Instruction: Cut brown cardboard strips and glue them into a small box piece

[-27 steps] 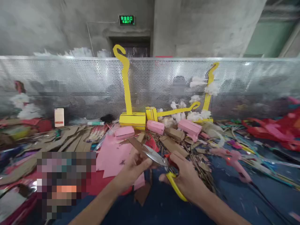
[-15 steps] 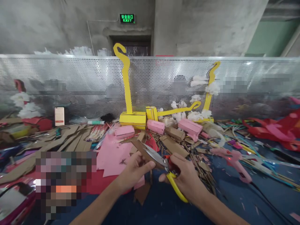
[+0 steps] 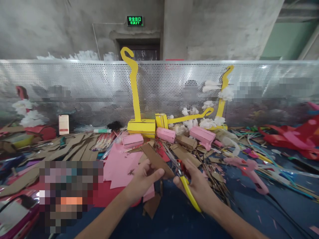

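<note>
The cardboard (image 3: 157, 161) is pinched in the grip of the left hand (image 3: 141, 179), seemingly to bare its side facing the scissors (image 3: 185, 186). Just right of the cardboard, the right hand (image 3: 199, 186) wraps its grip round the scissors, above the tabletop (image 3: 179, 215).

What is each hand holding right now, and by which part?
The left hand holds a cardboard strip by its left long edge; the right hand holds scissors by the handles.
</note>
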`<state>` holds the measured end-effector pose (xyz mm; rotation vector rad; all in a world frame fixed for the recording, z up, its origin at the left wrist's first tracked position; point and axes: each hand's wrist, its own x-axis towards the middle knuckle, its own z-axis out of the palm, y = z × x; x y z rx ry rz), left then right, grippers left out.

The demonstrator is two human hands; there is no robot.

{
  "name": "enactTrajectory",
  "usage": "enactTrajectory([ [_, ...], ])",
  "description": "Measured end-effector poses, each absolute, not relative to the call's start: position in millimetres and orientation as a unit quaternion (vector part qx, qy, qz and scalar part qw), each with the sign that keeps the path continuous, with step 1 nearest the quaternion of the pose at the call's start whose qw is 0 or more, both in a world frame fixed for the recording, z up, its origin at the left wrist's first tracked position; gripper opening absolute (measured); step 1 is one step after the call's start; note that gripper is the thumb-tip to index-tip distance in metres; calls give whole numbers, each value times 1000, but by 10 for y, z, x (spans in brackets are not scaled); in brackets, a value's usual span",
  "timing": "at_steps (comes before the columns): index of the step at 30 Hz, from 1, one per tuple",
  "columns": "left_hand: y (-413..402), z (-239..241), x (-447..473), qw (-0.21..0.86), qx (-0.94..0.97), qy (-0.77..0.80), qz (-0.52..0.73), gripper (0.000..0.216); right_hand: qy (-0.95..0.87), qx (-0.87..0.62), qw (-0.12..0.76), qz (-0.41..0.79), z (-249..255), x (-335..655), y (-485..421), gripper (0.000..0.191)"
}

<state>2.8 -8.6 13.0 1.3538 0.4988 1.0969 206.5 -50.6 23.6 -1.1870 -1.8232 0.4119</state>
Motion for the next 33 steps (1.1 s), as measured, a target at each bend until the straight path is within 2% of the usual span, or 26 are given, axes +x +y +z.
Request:
enactTrajectory([
  [2,-72,132,31,612,578,221,493,36,-720,-480,461,198,209,2083,-492,29],
  [4,-51,123,28,613,568,223,502,37,-677,-470,486,289,167,2094,-458,36],
  [8,-1,101,11,608,553,238,518,36,-583,-407,496,499,99,2095,-376,65],
  [10,13,111,7,598,546,250,531,35,-570,-385,488,537,106,2114,-371,72],
  [12,10,146,12,586,544,263,539,32,-591,-383,487,517,140,2154,-396,60],
  [15,-27,239,20,575,554,275,535,37,-657,-410,474,418,198,2208,-444,45],
  [20,-80,342,2,542,582,293,531,70,-650,-431,486,394,160,2175,-435,43],
  [23,-65,327,-3,547,583,284,529,80,-626,-447,509,387,68,2143,-381,44],
  [33,-43,325,-1,534,594,287,529,77,-597,-479,522,377,21,2138,-329,51],
])
